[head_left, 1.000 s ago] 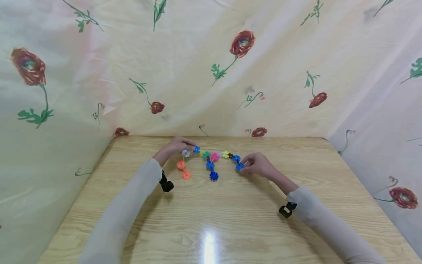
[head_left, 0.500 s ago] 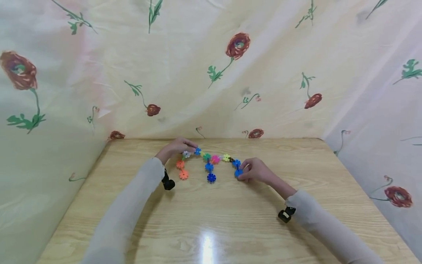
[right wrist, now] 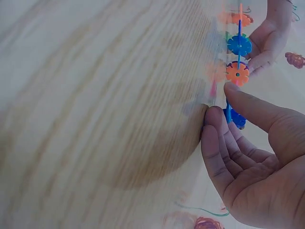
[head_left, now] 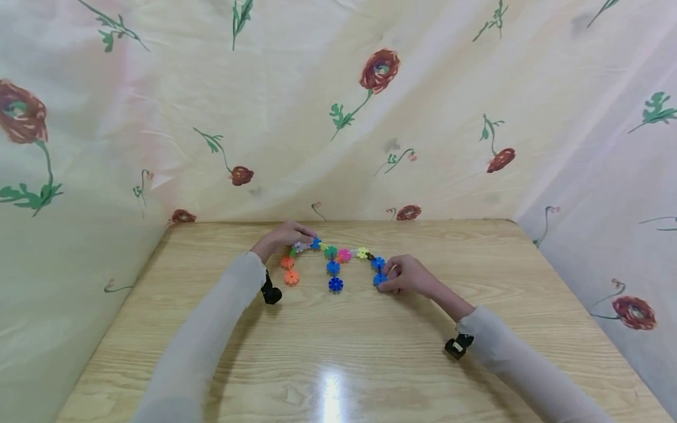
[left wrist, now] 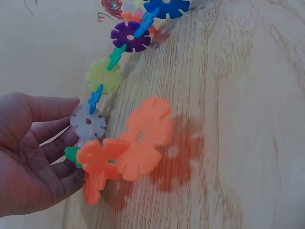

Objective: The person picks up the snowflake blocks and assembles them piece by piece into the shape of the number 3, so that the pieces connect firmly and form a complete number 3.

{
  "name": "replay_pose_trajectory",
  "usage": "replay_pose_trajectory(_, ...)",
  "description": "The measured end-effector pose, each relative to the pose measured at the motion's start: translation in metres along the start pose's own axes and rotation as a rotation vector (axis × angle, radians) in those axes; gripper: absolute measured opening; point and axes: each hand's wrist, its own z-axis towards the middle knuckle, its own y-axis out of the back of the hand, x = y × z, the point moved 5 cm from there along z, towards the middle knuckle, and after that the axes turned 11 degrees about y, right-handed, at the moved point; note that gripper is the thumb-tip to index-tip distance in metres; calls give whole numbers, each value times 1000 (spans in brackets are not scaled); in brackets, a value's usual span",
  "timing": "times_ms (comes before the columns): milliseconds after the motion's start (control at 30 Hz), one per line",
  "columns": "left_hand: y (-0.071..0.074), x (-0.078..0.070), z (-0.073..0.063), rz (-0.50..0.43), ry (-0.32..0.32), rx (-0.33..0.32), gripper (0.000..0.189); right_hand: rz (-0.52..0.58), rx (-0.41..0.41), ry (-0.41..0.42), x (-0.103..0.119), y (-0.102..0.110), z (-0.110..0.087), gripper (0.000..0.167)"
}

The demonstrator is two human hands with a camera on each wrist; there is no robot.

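A chain of notched, flower-shaped plastic discs spreads across the far part of the table, with three branches pointing toward me. At its left end my left hand (head_left: pixel 285 234) holds the chain around the white disc (left wrist: pixel 87 121); in the left wrist view the thumb meets that disc and the fingers curl behind it. Orange discs (left wrist: pixel 145 138) hang off that side. The middle branch ends in a dark blue disc (head_left: pixel 335 285). On the right, my right hand (head_left: pixel 409 275) pinches the end blue disc (head_left: pixel 379 279) between thumb and fingers, which partly hide it in the right wrist view.
The wooden table (head_left: pixel 338 341) runs back to a flower-printed cloth (head_left: pixel 296 117) hanging behind it and at both sides. Each wrist wears a small black camera (head_left: pixel 272 294). A bright light reflection lies on the table's near part.
My right hand has drawn the chain's right end a little toward me, and the right branch stands straighter. The left hand stays on its end. The head view has shifted slightly.
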Motion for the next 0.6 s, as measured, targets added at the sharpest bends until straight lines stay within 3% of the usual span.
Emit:
replay_pose_trajectory(300,0,4,0,30,-30,-7,38,-5,26,6,0,0,-1,27)
replay_pose_trajectory(600,16,24,-21,-35,-9,7,43,-30,44,10,3,17,4,32)
